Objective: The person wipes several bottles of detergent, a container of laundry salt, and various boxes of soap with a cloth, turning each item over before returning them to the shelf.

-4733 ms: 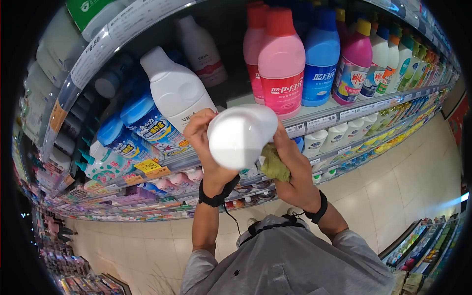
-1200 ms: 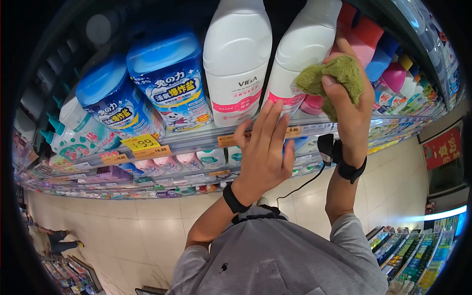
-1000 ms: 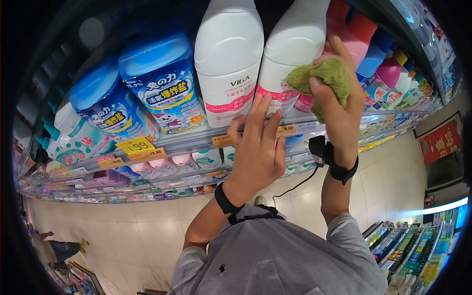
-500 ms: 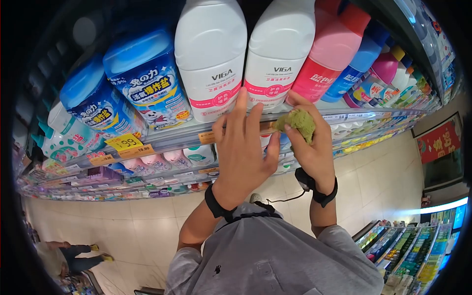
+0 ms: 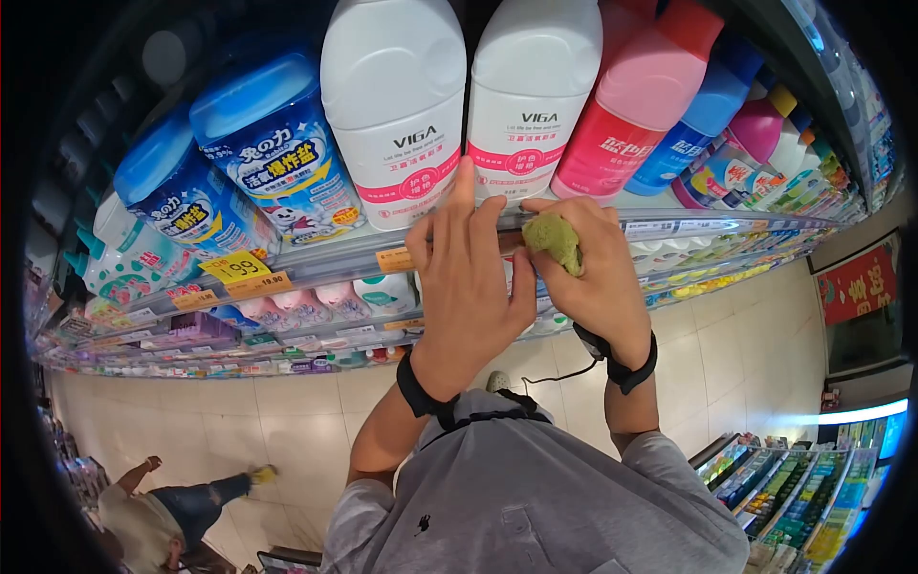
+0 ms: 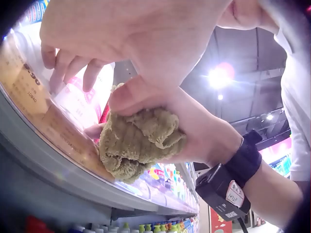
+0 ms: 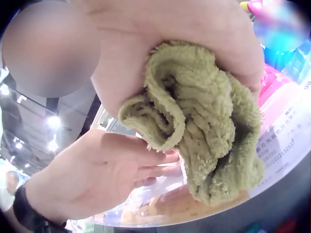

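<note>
Two white VIGA bottles, a left bottle point(image 5: 397, 96) and a right bottle point(image 5: 535, 72), stand side by side at the shelf front. My left hand point(image 5: 469, 292) spreads its fingers up against their lower fronts, the longest fingertip at the gap between the labels. In my right hand point(image 5: 604, 287) a crumpled green cloth point(image 5: 553, 244) is gripped, just below the right bottle at the shelf's front edge. The right wrist view shows the fluffy cloth point(image 7: 209, 116) bunched under the palm. From the left wrist the cloth point(image 6: 141, 141) appears beside the left thumb.
Blue-lidded tubs point(image 5: 277, 143) stand left of the bottles; a pink bottle point(image 5: 641, 105) and a blue bottle point(image 5: 693, 124) stand to the right. Price labels line the shelf edge point(image 5: 335, 258). Lower shelves hold more goods. Another person point(image 5: 182, 512) is in the aisle behind.
Earlier both hands held a white bottle up; now it stands on the shelf. My right hand and cloth have come down from the right bottle's side to the shelf edge, nearer the left hand.
</note>
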Demonstrator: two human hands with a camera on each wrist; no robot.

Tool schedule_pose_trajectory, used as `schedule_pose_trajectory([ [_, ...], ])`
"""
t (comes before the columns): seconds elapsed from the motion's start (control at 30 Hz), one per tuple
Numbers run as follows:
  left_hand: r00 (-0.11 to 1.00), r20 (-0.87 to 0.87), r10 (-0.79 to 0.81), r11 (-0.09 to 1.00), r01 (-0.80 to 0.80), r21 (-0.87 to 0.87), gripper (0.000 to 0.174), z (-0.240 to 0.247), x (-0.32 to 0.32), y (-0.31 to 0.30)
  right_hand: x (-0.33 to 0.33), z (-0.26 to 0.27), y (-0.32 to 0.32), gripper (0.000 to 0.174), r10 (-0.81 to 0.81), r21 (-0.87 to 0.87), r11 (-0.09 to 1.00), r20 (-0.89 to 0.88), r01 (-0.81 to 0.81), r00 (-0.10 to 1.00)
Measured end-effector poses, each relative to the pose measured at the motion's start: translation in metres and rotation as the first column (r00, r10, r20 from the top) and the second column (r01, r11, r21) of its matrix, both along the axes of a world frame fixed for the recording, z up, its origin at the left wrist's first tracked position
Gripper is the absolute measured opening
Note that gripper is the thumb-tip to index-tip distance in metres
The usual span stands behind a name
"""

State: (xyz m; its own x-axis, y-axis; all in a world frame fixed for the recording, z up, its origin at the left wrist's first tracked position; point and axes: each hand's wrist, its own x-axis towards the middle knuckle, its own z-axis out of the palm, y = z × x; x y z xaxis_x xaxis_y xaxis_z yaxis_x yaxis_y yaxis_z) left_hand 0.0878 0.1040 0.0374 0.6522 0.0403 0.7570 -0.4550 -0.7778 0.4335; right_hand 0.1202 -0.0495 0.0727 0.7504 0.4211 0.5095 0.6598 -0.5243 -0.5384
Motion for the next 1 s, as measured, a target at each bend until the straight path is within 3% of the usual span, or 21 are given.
schedule_pose_trajectory([
  [0.13,0.999,-0.008,-0.034,0.999,0.034,-0.023,0.044,-0.001,-0.003,0.005,-0.004,-0.002,0.001,0.023,-0.028,0.016,0.999,-0.073,0.029,0.997],
  [0.23,0.998,0.037,-0.044,0.998,0.046,-0.052,0.041,0.002,-0.017,0.019,-0.009,-0.005,0.000,0.024,-0.043,0.043,0.998,-0.011,0.044,0.999],
  [0.33,0.989,0.144,0.034,0.992,-0.015,-0.128,0.042,0.011,-0.027,0.042,-0.015,-0.008,0.001,0.035,-0.033,0.167,0.985,-0.060,0.043,0.998],
  [0.43,0.951,0.296,0.094,0.982,-0.041,-0.182,0.051,0.025,-0.021,0.065,-0.013,0.006,0.009,0.037,0.128,0.346,0.927,0.065,-0.143,0.990],
  [0.47,0.962,0.253,0.105,0.985,-0.066,-0.160,0.060,0.030,-0.022,0.070,-0.014,0.015,0.014,0.038,0.144,0.325,0.930,0.106,-0.171,0.984],
  [0.6,0.980,0.197,0.025,0.963,0.030,-0.267,0.066,0.034,-0.019,0.072,-0.003,0.057,0.037,0.039,0.221,0.211,0.936,0.272,-0.282,0.937],
  [0.7,0.983,0.183,-0.027,0.955,0.080,-0.287,0.068,0.033,-0.020,0.074,0.011,0.080,0.052,0.024,0.288,0.139,0.932,0.277,-0.335,0.916],
  [0.83,0.980,0.187,-0.061,0.946,0.117,-0.304,0.071,0.029,-0.016,0.079,0.014,0.090,0.070,0.024,0.309,0.105,0.936,0.208,-0.335,0.928],
  [1.0,0.964,0.241,-0.108,0.900,0.198,-0.388,0.073,0.025,-0.011,0.080,0.016,0.087,0.068,0.023,0.289,0.058,0.947,0.275,-0.316,0.917],
])
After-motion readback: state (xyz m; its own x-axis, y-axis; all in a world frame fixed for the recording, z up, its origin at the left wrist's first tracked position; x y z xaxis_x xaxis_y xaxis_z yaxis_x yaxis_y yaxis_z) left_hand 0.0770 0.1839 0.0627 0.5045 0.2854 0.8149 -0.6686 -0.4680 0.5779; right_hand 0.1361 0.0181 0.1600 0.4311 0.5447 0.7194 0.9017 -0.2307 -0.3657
